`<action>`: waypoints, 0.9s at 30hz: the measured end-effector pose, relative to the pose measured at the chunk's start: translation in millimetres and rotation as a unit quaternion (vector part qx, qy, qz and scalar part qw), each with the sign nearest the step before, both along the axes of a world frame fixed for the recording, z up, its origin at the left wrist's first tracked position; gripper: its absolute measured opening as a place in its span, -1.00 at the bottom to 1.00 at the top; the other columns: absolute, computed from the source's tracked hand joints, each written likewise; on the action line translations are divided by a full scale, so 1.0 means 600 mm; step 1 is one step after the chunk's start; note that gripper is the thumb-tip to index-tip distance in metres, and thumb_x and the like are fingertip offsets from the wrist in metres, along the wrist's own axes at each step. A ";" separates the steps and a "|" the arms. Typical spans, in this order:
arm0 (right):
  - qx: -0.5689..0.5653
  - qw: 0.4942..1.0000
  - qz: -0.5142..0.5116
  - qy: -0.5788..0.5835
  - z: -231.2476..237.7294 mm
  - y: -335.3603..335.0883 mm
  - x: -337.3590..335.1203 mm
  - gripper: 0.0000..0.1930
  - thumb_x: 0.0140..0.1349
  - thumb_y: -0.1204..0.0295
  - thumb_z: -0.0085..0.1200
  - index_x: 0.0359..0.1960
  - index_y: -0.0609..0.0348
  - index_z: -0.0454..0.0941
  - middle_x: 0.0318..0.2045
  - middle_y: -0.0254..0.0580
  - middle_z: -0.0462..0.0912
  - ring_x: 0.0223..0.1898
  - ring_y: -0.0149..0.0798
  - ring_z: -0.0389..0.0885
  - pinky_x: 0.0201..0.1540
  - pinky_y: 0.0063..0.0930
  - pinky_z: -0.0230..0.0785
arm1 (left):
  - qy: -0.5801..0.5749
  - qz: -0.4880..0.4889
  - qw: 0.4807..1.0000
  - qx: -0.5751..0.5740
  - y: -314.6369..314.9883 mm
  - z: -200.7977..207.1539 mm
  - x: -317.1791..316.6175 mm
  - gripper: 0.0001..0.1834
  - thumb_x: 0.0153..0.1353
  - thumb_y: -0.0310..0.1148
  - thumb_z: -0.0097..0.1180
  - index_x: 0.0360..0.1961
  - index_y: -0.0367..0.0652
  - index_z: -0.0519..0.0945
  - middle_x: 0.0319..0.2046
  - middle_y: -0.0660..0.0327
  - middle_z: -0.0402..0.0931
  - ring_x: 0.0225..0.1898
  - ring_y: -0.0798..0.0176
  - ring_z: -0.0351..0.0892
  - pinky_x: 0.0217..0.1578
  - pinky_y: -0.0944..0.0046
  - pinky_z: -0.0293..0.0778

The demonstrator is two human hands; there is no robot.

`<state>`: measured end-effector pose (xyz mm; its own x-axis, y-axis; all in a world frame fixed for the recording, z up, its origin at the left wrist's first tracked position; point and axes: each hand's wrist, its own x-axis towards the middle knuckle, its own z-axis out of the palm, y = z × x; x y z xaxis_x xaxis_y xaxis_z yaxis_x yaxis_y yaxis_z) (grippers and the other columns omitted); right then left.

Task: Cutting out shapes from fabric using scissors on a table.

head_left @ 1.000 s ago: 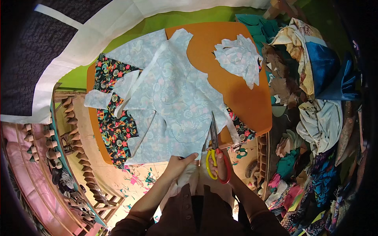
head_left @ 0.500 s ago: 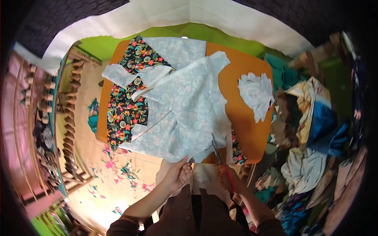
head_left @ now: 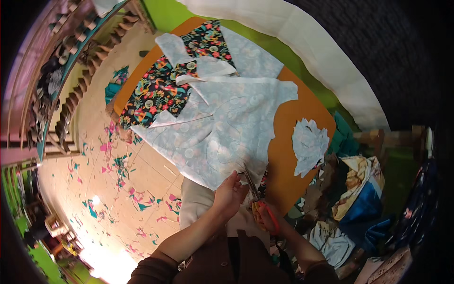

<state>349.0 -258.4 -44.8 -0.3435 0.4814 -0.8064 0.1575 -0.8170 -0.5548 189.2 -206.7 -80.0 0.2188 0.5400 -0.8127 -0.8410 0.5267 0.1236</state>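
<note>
A large floral fabric (head_left: 222, 128) lies with its pale blue wrong side up, its near edge hanging over the table's front. Folded parts at the left and back show the black printed face (head_left: 158, 94). My left hand (head_left: 229, 196) pinches the near edge of the cloth. In my right hand (head_left: 266, 218) is a pair of scissors (head_left: 252, 185) with red-orange handles. Their blades point away from me and lie at the cloth, just right of my left fingertips. Whether the blades are apart is hard to make out.
The cloth rests on an orange-brown table (head_left: 295, 191). A crumpled pile of pale fabric pieces (head_left: 309, 146) sits on its right side. Heaped cloths (head_left: 357, 199) crowd the right. Pink and teal scraps (head_left: 120, 165) litter the tiled floor at left, beside a rack of shoe-like forms (head_left: 75, 90).
The whole view has turned, so the table now slants down to the right. The scissors have come closer to my left hand, which still pinches the cloth's edge.
</note>
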 end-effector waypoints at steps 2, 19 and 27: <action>-0.004 1.000 -0.011 0.020 -0.013 -0.008 0.008 -0.65 0.20 0.05 -0.28 -0.42 0.09 0.25 -0.72 -0.47 0.22 -0.74 -0.59 0.16 -0.71 -0.69 0.04 | -0.016 0.042 0.999 -0.009 -0.003 0.000 0.009 -0.80 0.16 -0.22 -0.06 -0.42 -0.12 0.38 -0.56 0.38 0.29 -0.50 0.48 0.26 -0.42 0.46 0.24; 0.078 0.992 0.094 0.013 -0.057 0.022 0.020 -0.70 0.13 0.45 -0.17 -0.07 0.17 0.22 -0.53 -0.25 0.38 -0.53 -0.43 0.35 -0.52 -0.53 0.24 | 0.224 -0.051 0.970 0.074 -0.016 -0.007 0.026 -0.74 0.16 -0.24 -0.06 -0.58 -0.16 0.32 -0.76 0.37 0.23 -0.78 0.51 0.15 -0.78 0.46 0.10; 0.151 0.954 0.254 -0.045 -0.033 0.070 0.030 -0.64 0.17 0.16 -0.19 -0.12 0.15 0.29 -0.61 -0.26 0.43 -0.56 -0.32 0.42 -0.47 -0.46 0.28 | 0.232 -0.061 0.969 0.061 -0.017 -0.013 -0.001 -0.79 0.14 -0.26 -0.02 -0.53 -0.15 0.40 -0.65 0.42 0.27 -0.61 0.55 0.22 -0.56 0.54 0.19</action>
<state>366.8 -216.5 -64.4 -0.5300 0.4863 -0.6948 0.5485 -0.4282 -0.7181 188.6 -216.9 -88.0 -0.0864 0.6320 -0.7701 -0.6130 0.5757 0.5412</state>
